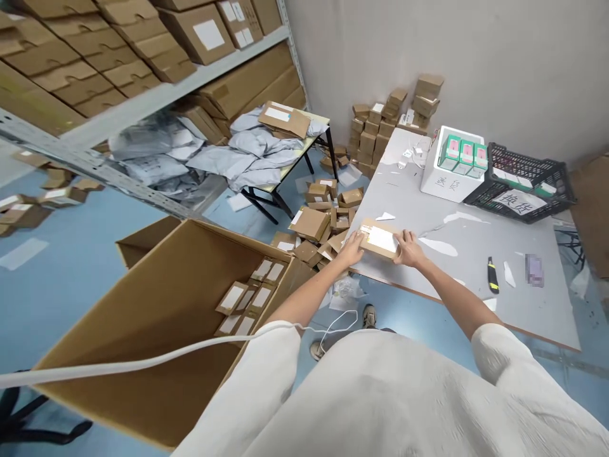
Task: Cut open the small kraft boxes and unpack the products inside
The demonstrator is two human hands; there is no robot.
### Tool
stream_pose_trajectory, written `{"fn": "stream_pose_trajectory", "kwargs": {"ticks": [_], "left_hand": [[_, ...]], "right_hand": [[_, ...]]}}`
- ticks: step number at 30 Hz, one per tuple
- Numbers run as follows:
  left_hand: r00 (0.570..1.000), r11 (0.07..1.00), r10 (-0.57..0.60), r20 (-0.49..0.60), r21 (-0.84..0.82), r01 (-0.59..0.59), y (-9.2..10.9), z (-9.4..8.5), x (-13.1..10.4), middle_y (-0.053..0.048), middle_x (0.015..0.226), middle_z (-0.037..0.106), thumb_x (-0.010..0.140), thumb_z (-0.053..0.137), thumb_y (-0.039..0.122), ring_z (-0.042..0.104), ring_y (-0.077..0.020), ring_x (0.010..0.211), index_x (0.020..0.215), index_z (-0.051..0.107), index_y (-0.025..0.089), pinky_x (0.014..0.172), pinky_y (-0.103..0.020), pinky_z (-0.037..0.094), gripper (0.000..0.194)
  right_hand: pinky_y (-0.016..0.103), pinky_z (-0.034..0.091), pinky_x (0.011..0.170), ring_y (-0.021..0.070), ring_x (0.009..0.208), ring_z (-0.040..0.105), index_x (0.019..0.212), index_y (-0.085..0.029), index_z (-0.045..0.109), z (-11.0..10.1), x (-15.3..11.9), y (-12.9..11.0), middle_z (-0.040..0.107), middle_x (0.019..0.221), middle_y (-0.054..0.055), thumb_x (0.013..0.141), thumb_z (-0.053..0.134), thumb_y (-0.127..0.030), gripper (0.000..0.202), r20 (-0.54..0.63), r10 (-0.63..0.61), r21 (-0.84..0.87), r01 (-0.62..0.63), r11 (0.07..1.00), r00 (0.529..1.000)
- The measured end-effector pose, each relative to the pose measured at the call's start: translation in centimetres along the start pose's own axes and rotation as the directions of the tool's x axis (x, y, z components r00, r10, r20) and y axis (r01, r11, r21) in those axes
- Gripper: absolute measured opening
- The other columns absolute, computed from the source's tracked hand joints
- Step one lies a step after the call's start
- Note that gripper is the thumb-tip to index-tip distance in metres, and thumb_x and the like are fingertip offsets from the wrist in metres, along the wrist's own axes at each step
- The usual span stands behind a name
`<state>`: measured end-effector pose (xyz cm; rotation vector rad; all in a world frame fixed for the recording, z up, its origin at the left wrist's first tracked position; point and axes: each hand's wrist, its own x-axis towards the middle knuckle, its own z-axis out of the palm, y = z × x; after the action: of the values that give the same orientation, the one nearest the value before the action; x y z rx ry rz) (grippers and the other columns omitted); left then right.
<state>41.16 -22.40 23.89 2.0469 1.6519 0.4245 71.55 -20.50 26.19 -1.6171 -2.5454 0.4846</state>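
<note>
A small cardboard box (pixel 380 240) with a white label on top rests at the near edge of the grey table (pixel 404 190). Its left end is gripped by my left hand (pixel 351 249), and my right hand (pixel 409 247) grips the right end. Both hands have their fingers closed round the box's sides. To the right on the tabletop lie a black and yellow utility knife (pixel 493 275) and scraps of white paper (pixel 438 246).
A large open carton (pixel 157 304) at my left holds several small labelled boxes (pixel 233 297). A white foam box (pixel 450 174) and a black crate (pixel 523 184) stand at the table's back. Empty cartons (pixel 311 223) litter the floor. Grey parcels (pixel 261 149) cover another table. A white cable (pixel 143 363) crosses in front.
</note>
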Motion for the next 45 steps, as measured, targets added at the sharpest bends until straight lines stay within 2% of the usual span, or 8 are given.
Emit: {"fn": "stream_pose_trajectory", "kwargs": {"ticks": [3, 8, 12, 17, 22, 31, 37, 45], "left_hand": [[0.997, 0.998, -0.054, 0.053, 0.025, 0.053, 0.2, -0.3, 0.5, -0.016, 0.184, 0.019, 0.097, 0.064, 0.030, 0.029, -0.0390, 0.168, 0.167, 0.042, 0.022, 0.133, -0.055, 0.037, 0.074], [0.998, 0.997, -0.060, 0.036, 0.049, 0.058, -0.4, -1.7, -0.1, -0.014, 0.184, 0.022, 0.097, 0.062, 0.028, 0.034, -0.0383, 0.166, 0.167, 0.045, 0.023, 0.134, -0.055, 0.036, 0.072], [0.996, 0.994, -0.094, -0.011, 0.057, 0.094, -1.7, -3.1, -2.2, -0.017, 0.182, 0.024, 0.095, 0.062, 0.022, 0.033, -0.0386, 0.166, 0.165, 0.046, 0.021, 0.135, -0.057, 0.033, 0.072], [0.982, 0.987, -0.137, -0.127, 0.060, 0.146, -3.8, -6.0, -7.2, -0.014, 0.179, 0.031, 0.095, 0.059, 0.018, 0.037, -0.0355, 0.164, 0.162, 0.051, 0.022, 0.136, -0.054, 0.034, 0.067], [0.946, 0.976, -0.204, -0.253, 0.029, 0.218, -8.1, -8.7, -14.9, -0.014, 0.175, 0.039, 0.097, 0.058, 0.020, 0.041, -0.0318, 0.161, 0.159, 0.053, 0.022, 0.134, -0.053, 0.037, 0.062], [0.786, 0.860, -0.501, -0.361, -0.112, 0.497, -17.0, -9.8, -31.8, -0.017, 0.172, 0.041, 0.094, 0.060, 0.019, 0.046, -0.0313, 0.159, 0.156, 0.053, 0.019, 0.133, -0.050, 0.039, 0.062], [0.694, 0.769, -0.638, -0.334, -0.224, 0.599, -18.2, -8.2, -37.5, -0.017, 0.172, 0.041, 0.097, 0.058, 0.019, 0.047, -0.0302, 0.158, 0.154, 0.055, 0.018, 0.133, -0.046, 0.040, 0.057], [0.530, 0.608, -0.794, -0.298, -0.404, 0.684, -19.0, -4.2, -39.2, -0.014, 0.171, 0.043, 0.099, 0.061, 0.024, 0.051, -0.0293, 0.155, 0.156, 0.056, 0.022, 0.132, -0.045, 0.041, 0.057]], "right_hand": [[0.058, 0.053, 0.107, 0.0493, 0.154, 0.029, 0.164, -0.024, 0.041, -0.1, 1.2, 0.9, 0.033, 0.167, 0.025, 0.074, 0.088, -0.048, 0.104, -0.002, 0.043, 0.026, -0.043, 0.999, 0.999], [0.067, 0.037, 0.122, 0.0502, 0.158, 0.029, 0.165, -0.026, 0.041, 0.7, 4.0, 2.2, 0.034, 0.171, 0.023, 0.077, 0.085, -0.054, 0.102, -0.055, 0.074, 0.010, -0.073, 0.997, 0.996], [0.073, 0.020, 0.127, 0.0481, 0.165, 0.020, 0.164, -0.023, 0.044, 1.9, 6.4, 0.3, 0.025, 0.178, 0.025, 0.088, 0.075, -0.059, 0.090, -0.111, -0.023, -0.070, 0.015, 0.997, 0.994], [0.066, 0.022, 0.129, 0.0416, 0.165, 0.024, 0.162, -0.022, 0.051, 2.0, 8.6, -8.0, 0.030, 0.178, 0.022, 0.103, 0.057, -0.055, 0.068, -0.118, -0.275, -0.082, 0.267, 0.960, 0.954], [0.060, 0.030, 0.127, 0.0407, 0.159, 0.034, 0.156, -0.020, 0.060, 2.1, 9.3, -18.3, 0.039, 0.174, 0.020, 0.105, 0.053, -0.046, 0.057, -0.057, -0.494, -0.067, 0.491, 0.869, 0.867], [0.058, 0.039, 0.123, 0.0371, 0.154, 0.043, 0.155, -0.021, 0.061, 7.3, 9.7, -32.8, 0.046, 0.171, 0.018, 0.105, 0.054, -0.037, 0.052, 0.102, -0.703, -0.039, 0.708, 0.705, 0.704], [0.053, 0.044, 0.122, 0.0353, 0.151, 0.048, 0.156, -0.021, 0.058, 9.7, 10.3, -37.9, 0.047, 0.169, 0.017, 0.103, 0.059, -0.035, 0.055, 0.284, -0.768, 0.000, 0.801, 0.599, 0.574], [0.040, 0.051, 0.113, 0.0288, 0.132, 0.062, 0.149, -0.017, 0.056, 13.9, 14.3, -41.9, 0.060, 0.151, 0.017, 0.103, 0.063, -0.030, 0.049, 0.441, -0.773, 0.082, 0.838, 0.540, 0.455]]}}
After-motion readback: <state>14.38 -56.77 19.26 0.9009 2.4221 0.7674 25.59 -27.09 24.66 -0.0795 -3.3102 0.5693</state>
